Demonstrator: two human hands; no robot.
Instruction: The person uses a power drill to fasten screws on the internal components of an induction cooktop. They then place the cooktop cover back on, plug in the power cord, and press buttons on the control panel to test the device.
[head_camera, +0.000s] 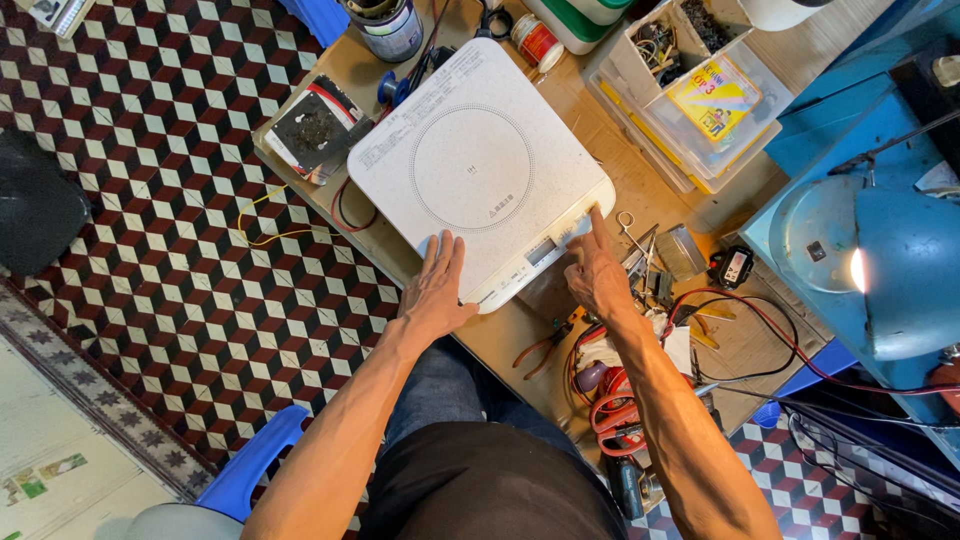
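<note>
Flanking white induction cooktop (480, 165): L hand (436, 290), R hand (597, 275).

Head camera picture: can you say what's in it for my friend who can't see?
Seen from above, a person's left hand and right hand touch the near edge of a white induction cooktop on a cluttered wooden workbench. Pliers, wires and a lit blue lamp lie nearby.

One white induction cooktop (480, 170), two hands on it, one blue desk lamp (880, 260), one clear plastic box (690, 90), two tins.
</note>
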